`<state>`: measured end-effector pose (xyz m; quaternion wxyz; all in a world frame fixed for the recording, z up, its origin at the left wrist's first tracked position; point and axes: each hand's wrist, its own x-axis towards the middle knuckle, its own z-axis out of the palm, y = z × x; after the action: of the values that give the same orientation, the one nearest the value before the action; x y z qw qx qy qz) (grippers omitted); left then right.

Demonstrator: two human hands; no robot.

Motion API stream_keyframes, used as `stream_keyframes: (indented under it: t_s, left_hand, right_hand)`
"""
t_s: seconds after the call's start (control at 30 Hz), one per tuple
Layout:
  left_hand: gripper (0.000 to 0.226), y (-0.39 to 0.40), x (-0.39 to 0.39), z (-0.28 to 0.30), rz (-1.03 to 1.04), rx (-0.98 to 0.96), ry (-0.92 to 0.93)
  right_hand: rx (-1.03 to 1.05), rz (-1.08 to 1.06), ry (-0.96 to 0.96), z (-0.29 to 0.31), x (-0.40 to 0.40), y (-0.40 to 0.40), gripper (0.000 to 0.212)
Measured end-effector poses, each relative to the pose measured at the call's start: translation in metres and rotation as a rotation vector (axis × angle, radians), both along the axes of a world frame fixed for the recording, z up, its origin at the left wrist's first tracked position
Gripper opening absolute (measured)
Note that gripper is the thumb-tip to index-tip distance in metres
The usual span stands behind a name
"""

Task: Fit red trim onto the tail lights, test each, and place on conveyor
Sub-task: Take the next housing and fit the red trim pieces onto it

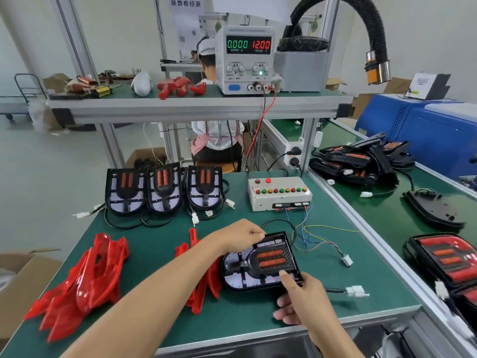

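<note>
Two bare hands are seen in the head view, both on one black plastic tail light with two orange bars (260,262), which lies flat on the green bench mat (165,231) near the front edge. The left hand (241,236) is curled over the far upper corner of this unit and grips it; the right hand (300,293) is pressed with the thumb on the near right edge, and the other fingers are bent under the housing, so it is also held from this side. No red trim is fitted on this unit yet, as far as can be judged.

Just to the left of it, partly under the left forearm, a stack of glossy red plastic trim pieces (204,285) stands on edge, and a bigger heap of the same red trims (85,280) lies further left. Three more untrimmed tail lights (164,188) are lined at the back of the mat, and the white test box with coloured lamps (280,193) is behind the held unit, with its loose wires and white plug (347,260) near.

For this step it is advised that the unit is kept flat and steady by one hand while a trim is taken from the near stack. The trim should be aligned with the outline first, then pressed evenly around the edge, not forced at one corner, because thin clips can probably break. The cable should be kept out from under the trim. The conveyor with green belt (387,218) lies to the right, with finished units on it.
</note>
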<state>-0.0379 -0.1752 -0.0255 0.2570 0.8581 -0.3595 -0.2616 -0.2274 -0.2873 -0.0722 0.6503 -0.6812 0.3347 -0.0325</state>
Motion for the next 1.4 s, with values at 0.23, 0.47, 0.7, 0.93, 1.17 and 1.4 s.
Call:
stream_keyframes:
  t_s: [0.23,0.47,0.7,0.93,1.17,1.4]
  left_hand:
    - [0.031,0.033,0.006,0.007,0.157,-0.102,-0.156]
    - [0.036,0.1,0.007,0.015,0.342,0.128,-0.378]
    - [0.048,0.066,0.008,-0.005,0.405,0.285,-0.342]
    - [0.038,0.06,0.018,0.0,0.477,0.176,-0.25]
    - [0.033,0.079,0.015,0.033,0.604,-0.287,-0.261]
    - [0.027,0.055,-0.056,0.058,0.112,-0.459,-0.673]
  right_hand:
    - [-0.14,0.055,0.011,-0.009,0.0,-0.004,0.026]
    - [-0.132,0.049,-0.05,-0.011,0.0,-0.002,0.022]
    - [-0.109,0.02,-0.107,-0.011,-0.004,0.0,0.015]
    - [-0.084,0.039,-0.099,-0.011,-0.007,-0.002,0.017]
    - [-0.039,0.014,-0.098,-0.008,-0.01,-0.001,0.029]
    - [-0.464,-0.287,-0.264,0.004,-0.025,0.005,0.032]
